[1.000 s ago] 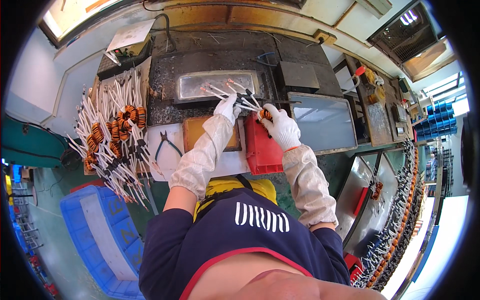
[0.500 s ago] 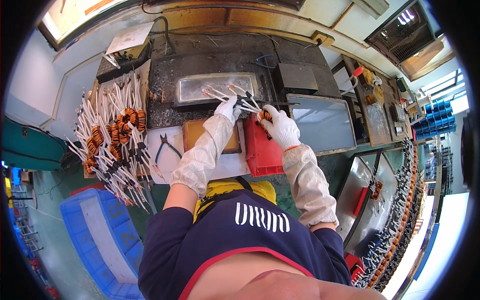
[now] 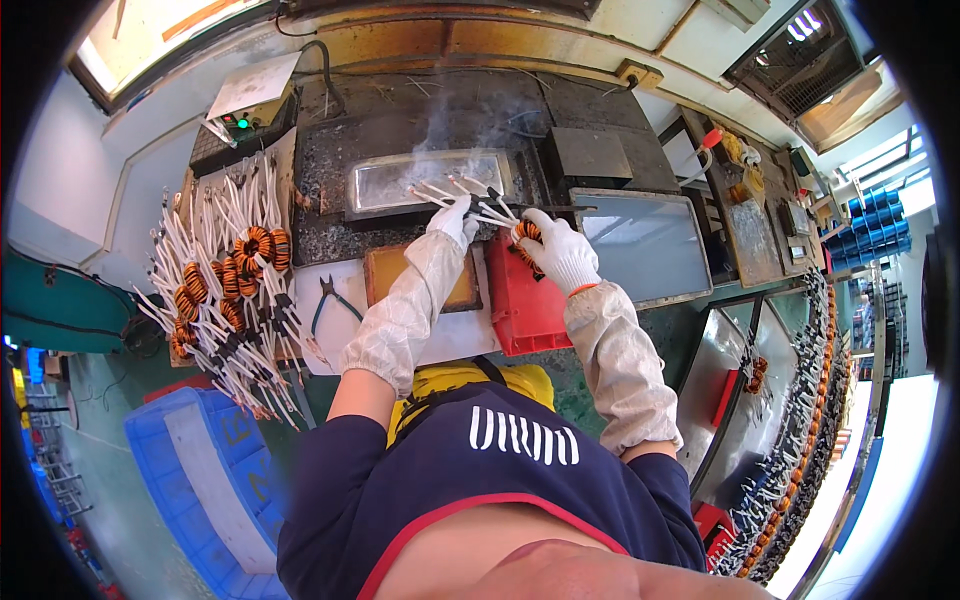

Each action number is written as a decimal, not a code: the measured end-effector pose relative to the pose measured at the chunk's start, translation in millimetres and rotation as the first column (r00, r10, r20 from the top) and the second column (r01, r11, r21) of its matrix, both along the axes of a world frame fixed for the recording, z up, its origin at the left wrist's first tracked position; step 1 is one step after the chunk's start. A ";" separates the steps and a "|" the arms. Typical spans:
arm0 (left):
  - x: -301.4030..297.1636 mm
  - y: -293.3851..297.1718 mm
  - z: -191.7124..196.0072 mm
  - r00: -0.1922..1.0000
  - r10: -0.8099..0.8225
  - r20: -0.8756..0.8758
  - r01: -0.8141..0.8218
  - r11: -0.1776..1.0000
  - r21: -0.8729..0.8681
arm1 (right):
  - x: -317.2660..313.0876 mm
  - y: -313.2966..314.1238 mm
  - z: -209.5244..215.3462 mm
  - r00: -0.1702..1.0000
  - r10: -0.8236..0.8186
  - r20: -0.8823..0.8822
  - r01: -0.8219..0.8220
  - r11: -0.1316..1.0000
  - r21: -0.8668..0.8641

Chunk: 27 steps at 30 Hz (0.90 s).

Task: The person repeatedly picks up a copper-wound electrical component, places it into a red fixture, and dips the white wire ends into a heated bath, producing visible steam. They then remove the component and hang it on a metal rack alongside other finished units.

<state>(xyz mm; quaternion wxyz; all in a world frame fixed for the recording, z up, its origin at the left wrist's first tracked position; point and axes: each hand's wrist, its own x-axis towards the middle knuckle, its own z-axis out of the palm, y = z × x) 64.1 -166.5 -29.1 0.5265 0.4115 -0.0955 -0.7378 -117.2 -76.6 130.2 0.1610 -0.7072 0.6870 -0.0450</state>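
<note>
The left hand (image 3: 453, 222) pinches white leads (image 3: 489, 213); the right hand (image 3: 566, 253) grasps their toroidal coil (image 3: 527, 232), by the red bin (image 3: 523, 307) — best keep the lead tips (image 3: 414, 190) even, hands clear of the smoky metal pan (image 3: 380, 211).

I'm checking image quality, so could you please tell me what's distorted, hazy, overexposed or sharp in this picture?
Head view: the brownish wall strip bows; smoky haze veils the bench behind the metal tray; the lower-right white patch looks overexposed; the held coil seems sharp.
</note>
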 end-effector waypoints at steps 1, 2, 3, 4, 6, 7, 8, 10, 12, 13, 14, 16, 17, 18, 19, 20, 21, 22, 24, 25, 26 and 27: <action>-0.2 -0.2 -0.5 1.000 0.005 -0.002 -0.005 1.000 -0.002 | 0.4 -1.1 0.6 1.000 0.004 -0.002 -0.004 1.000 0.005; -0.6 -0.7 -2.4 1.000 0.009 -0.003 -0.009 1.000 -0.003 | 0.8 -1.8 0.8 1.000 0.006 -0.010 -0.006 1.000 0.009; -0.6 -1.3 -4.2 1.000 0.004 0.001 -0.004 1.000 -0.007 | 1.3 -2.7 0.9 1.000 0.008 -0.018 -0.007 1.000 0.013; -0.3 -1.8 -6.0 1.000 -0.001 0.005 0.001 1.000 -0.011 | 1.5 -3.4 1.1 1.000 0.010 -0.026 -0.009 1.000 0.018; 0.3 -2.2 -6.8 1.000 -0.010 0.017 0.010 1.000 -0.007 | 0.9 -4.7 -0.8 1.000 0.022 -0.022 -0.022 1.000 0.007; 0.5 -2.5 -7.1 1.000 -0.015 0.025 0.015 1.000 0.000 | 0.7 -5.0 -1.7 0.999 0.028 -0.021 -0.028 1.000 0.002; 1.0 -2.6 -6.8 0.999 -0.019 0.032 0.018 1.000 0.007 | 0.8 -5.0 -2.1 0.999 0.038 -0.019 -0.039 0.999 -0.016; 1.3 -2.3 -6.3 0.999 -0.016 0.039 0.015 1.000 0.027 | 1.2 -4.8 -2.5 0.998 0.059 -0.016 -0.060 0.997 -0.053; 1.2 -2.1 -4.7 1.000 -0.007 0.022 0.006 0.999 0.048 | 1.3 -4.9 -2.2 0.998 0.061 -0.009 -0.062 0.996 -0.067; 1.1 -2.3 -3.9 1.000 0.000 0.000 0.000 0.998 0.059 | 1.4 -4.9 -2.0 0.998 0.062 -0.006 -0.062 0.995 -0.073; 1.1 -2.7 -4.1 1.000 0.008 -0.023 -0.007 0.998 0.069 | 1.7 -4.8 -1.7 0.998 0.061 -0.008 -0.061 0.995 -0.075; 1.2 -3.2 -4.6 1.000 0.002 -0.010 -0.001 0.997 0.075 | 2.3 -4.6 -1.3 0.998 0.058 -0.010 -0.059 0.995 -0.080; 1.0 -3.4 -4.4 1.000 -0.002 -0.004 0.003 0.997 0.078 | 2.1 -4.3 -1.2 0.998 0.060 -0.004 -0.060 0.995 -0.084; 1.0 -2.9 -4.5 1.000 -0.007 0.005 0.007 0.998 0.065 | 1.8 -3.8 -1.1 0.998 0.061 0.002 -0.061 0.994 -0.088; 0.9 -1.7 -4.8 1.000 -0.011 0.014 0.011 0.999 0.051 | 1.5 -3.5 -1.0 0.998 0.063 0.008 -0.062 0.994 -0.092; 1.0 -1.5 -5.0 1.000 -0.015 0.023 0.015 0.999 0.037 | 1.5 -3.8 -1.4 0.998 0.062 0.008 -0.061 0.994 -0.090; 1.3 -2.0 -4.9 1.000 -0.016 0.025 0.015 0.999 0.039 | 1.5 -4.2 -2.1 0.998 0.061 0.007 -0.060 0.994 -0.087; 1.6 -2.6 -4.8 0.999 -0.018 0.027 0.017 0.999 0.042 | 1.4 -4.5 -2.3 0.998 0.060 0.007 -0.059 0.995 -0.085; 2.0 -2.4 -2.3 1.000 -0.018 0.025 0.017 0.999 0.044 | 2.7 -5.0 1.9 0.999 0.051 0.007 -0.050 0.998 -0.035; 2.2 -1.7 -1.3 1.000 -0.018 0.022 0.017 0.999 0.043 | 3.2 -5.2 3.3 0.999 0.046 0.007 -0.046 0.999 -0.010; 2.0 -0.9 0.1 1.000 -0.018 0.018 0.017 0.999 0.042 | 3.0 -5.1 3.5 0.999 0.043 0.006 -0.043 0.999 -0.008; 1.7 -0.4 1.5 1.000 -0.019 0.023 0.018 0.999 0.043 | 2.7 -4.9 3.6 0.999 0.040 0.005 -0.040 0.999 -0.006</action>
